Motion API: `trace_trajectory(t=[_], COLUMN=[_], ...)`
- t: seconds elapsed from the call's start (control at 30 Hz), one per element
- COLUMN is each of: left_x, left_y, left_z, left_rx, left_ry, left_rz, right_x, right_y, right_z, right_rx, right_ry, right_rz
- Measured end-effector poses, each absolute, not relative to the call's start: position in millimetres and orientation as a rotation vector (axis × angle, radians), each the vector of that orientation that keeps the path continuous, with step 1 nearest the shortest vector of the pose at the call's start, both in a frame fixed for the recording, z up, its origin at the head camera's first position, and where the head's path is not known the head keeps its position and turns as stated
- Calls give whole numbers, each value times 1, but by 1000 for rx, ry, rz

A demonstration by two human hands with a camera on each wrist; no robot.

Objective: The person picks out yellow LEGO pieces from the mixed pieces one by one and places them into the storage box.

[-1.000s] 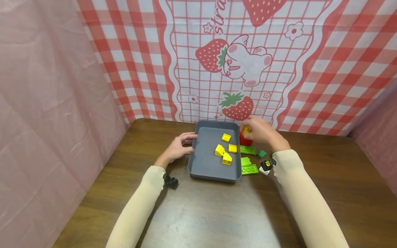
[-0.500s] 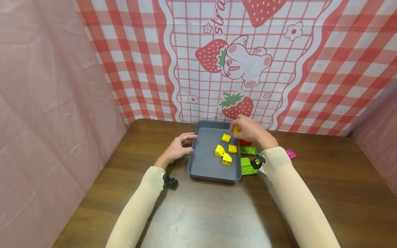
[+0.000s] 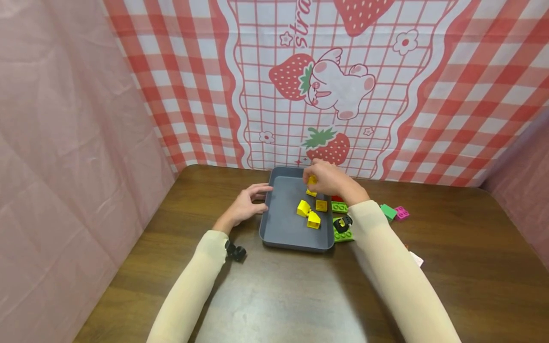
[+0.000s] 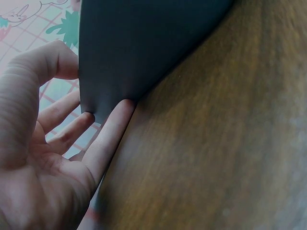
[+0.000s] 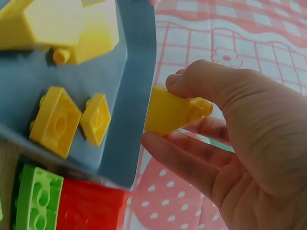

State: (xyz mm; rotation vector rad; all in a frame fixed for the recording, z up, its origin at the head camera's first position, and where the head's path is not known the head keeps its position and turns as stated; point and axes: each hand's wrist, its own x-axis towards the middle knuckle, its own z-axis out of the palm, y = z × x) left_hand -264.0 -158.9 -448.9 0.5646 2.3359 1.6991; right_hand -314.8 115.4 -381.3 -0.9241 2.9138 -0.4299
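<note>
A dark grey tray [image 3: 280,228] lies on the wooden table and contains several yellow toy bricks, among them a sloped one [image 3: 313,220] and a flat square one [image 3: 321,206]. My left hand [image 3: 243,206] rests at the tray's left side. Its fingertips touch the outer wall in the left wrist view. Over the far right part of the tray, my right hand [image 3: 331,181] pinches another yellow sloped toy brick [image 5: 165,111] between thumb and fingers. The right hand partly covers a flat yellow brick in the head view.
Right of the tray lie light green bricks [image 3: 339,207] and a red brick [image 5: 91,206]. Farther right are a green brick [image 3: 388,212], a pink piece [image 3: 401,213] and a white piece [image 3: 416,259]. A red checked cloth [image 3: 206,95] hangs behind the table.
My right hand has carried the yellow sloped brick left, from above the red brick to over the tray. The left hand stays at the tray's side.
</note>
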Motion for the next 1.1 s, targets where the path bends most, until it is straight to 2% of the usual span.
trace_trajectory(t=[0.83, 1.1], left_x=[-267, -268], left_y=[-160, -160], left_z=[-451, -452], left_rx=[547, 559], left_ry=[2318, 2314], left_rz=[1703, 1706], right_x=[-315, -319], right_y=[73, 64], right_z=[-379, -378], right_rx=[-1086, -1038], right_ry=[2762, 2611], right_rz=[-329, -289])
